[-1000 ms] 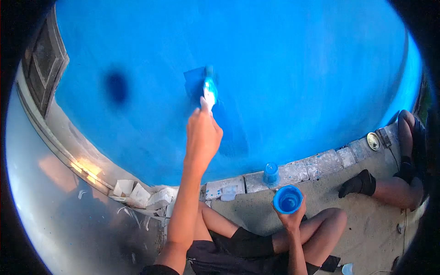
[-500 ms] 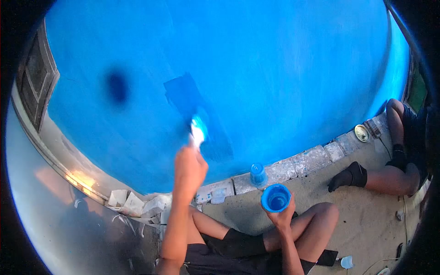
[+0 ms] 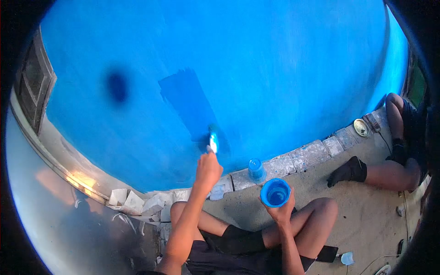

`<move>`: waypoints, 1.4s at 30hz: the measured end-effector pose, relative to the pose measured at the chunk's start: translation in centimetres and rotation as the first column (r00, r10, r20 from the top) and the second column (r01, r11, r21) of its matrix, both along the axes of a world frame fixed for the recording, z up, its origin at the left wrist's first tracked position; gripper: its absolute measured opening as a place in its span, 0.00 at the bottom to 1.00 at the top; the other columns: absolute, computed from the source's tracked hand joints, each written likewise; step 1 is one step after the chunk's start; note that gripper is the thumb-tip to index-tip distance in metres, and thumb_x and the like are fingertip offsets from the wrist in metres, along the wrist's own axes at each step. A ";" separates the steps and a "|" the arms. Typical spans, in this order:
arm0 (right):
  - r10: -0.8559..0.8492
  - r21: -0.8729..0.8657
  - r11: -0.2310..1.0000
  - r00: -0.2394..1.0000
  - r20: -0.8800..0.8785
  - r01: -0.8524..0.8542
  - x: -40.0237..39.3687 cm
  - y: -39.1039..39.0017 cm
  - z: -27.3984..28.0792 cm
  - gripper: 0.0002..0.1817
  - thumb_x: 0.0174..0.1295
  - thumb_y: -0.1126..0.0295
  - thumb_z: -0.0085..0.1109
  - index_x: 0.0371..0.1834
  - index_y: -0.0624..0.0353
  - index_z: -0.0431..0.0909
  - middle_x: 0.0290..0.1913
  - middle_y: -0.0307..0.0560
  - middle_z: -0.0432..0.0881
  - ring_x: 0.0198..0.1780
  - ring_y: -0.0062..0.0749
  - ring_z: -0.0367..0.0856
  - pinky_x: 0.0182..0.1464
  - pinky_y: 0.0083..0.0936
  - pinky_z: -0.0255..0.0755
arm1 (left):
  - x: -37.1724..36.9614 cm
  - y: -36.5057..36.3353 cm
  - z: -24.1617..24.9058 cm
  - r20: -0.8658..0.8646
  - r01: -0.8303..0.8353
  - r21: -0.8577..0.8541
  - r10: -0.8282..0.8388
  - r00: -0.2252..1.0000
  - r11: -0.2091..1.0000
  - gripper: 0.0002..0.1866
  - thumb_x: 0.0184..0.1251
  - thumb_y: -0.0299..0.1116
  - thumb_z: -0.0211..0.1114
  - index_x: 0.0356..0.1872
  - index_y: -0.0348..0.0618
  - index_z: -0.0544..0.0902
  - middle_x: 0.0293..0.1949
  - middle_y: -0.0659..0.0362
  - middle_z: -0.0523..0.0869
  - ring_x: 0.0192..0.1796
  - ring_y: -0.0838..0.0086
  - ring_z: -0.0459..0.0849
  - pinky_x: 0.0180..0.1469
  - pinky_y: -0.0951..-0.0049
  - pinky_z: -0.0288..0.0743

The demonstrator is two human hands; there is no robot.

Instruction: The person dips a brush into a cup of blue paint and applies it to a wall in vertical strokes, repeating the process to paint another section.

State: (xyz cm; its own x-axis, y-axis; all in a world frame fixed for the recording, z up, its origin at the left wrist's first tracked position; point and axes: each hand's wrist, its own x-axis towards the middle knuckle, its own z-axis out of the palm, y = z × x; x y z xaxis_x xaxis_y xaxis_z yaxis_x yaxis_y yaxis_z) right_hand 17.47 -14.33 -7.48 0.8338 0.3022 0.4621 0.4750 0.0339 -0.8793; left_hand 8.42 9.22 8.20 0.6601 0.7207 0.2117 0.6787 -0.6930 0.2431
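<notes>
At lower centre of the frame, our right hand grips a round blue plastic cup of paint upright above our crossed legs. Left of it, our left hand is closed on a paint-smeared brush, bristles touching the blue wall at the bottom of a darker wet stripe. We judge a stroke is ending; next calls for reloading from the cup.

brush gripped in left hand, pressed to blue wall | cup held by right hand
</notes>
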 end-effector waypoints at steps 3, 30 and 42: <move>-0.021 0.012 1.000 1.000 0.009 0.021 -0.2 -0.2 -0.1 0.35 0.41 0.59 0.84 0.52 0.59 0.78 0.46 0.52 0.83 0.47 0.50 0.84 0.50 0.40 0.76 | -1.9 -1.0 -0.2 -0.049 0.051 -0.020 -0.052 0.997 0.999 0.23 0.60 0.19 0.57 0.57 0.17 0.74 0.37 0.31 0.85 0.42 0.36 0.85 0.50 0.44 0.79; 0.023 -0.085 0.996 0.991 0.131 -0.012 -0.1 0.0 -0.4 0.36 0.44 0.58 0.84 0.55 0.61 0.77 0.50 0.51 0.83 0.51 0.44 0.85 0.52 0.36 0.78 | -2.9 -2.8 9.0 0.348 0.059 0.235 -0.141 0.927 0.970 0.16 0.63 0.20 0.56 0.51 0.24 0.79 0.32 0.37 0.82 0.37 0.40 0.82 0.40 0.46 0.75; 0.076 -0.154 0.987 0.988 0.132 -0.055 0.2 -1.2 -2.6 0.41 0.43 0.58 0.82 0.61 0.60 0.74 0.53 0.53 0.83 0.54 0.48 0.83 0.56 0.40 0.76 | -2.8 1.7 -11.4 0.107 0.043 -0.007 -0.042 0.993 0.999 0.12 0.60 0.17 0.56 0.45 0.24 0.79 0.42 0.37 0.83 0.47 0.42 0.83 0.51 0.49 0.78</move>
State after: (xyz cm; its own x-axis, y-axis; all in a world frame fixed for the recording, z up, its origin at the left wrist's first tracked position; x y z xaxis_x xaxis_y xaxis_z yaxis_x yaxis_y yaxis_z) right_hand 17.72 -15.55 -10.06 0.7420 0.4280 0.5159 0.5922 -0.0578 -0.8037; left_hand 5.64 10.95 -3.23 0.6642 0.6947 0.2760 0.6184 -0.7181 0.3192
